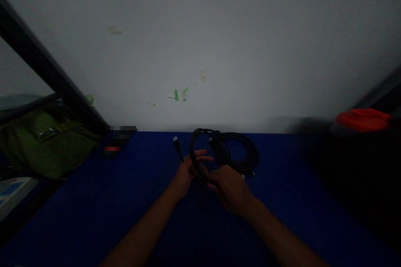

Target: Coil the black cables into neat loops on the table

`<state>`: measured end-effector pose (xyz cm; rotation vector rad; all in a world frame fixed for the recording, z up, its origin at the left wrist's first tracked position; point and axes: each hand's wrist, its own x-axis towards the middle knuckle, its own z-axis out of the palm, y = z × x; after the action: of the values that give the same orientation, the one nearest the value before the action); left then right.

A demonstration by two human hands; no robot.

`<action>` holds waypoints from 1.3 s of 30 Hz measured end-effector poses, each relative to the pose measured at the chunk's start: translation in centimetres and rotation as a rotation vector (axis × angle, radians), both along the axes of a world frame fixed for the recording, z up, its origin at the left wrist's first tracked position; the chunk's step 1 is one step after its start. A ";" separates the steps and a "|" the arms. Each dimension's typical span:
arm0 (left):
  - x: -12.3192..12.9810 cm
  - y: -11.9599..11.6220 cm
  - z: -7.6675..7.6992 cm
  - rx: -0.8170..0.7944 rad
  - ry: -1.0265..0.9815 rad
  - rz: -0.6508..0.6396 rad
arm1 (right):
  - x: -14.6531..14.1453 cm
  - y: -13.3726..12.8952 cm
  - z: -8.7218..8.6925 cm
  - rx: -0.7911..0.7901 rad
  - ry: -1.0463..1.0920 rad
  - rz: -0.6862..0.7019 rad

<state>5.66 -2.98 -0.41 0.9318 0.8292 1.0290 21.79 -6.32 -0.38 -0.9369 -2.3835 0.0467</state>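
Between my two hands is a black cable (191,146) bent into a loop, its plug end (177,143) with a light metal tip sticking up on the left. My left hand (188,170) holds the cable at the loop's left side, thumb closed on it and some fingers stretched to the right. My right hand (231,187) is closed around the lower part of the same cable. Just behind my right hand, more black cable lies coiled (250,152) on the blue table, with plug ends showing near it. The picture is dark, so the finer grip is hard to see.
The blue tabletop (94,212) meets a grey wall (250,50) with tape scraps. A green bag (50,142) and a white box (15,194) sit at left, near a blurred-out dark item (120,139). An orange-red lid (363,119) and a dark mass stand at right.
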 end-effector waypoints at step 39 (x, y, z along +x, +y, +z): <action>-3.5 3.6 -0.8 0.070 0.267 0.916 | -1.0 2.2 -1.6 -0.062 -0.132 -0.174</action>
<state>2.15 0.59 -1.24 0.7488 1.5199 1.7412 20.76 -4.13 -1.99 -1.2073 -2.4217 -0.0087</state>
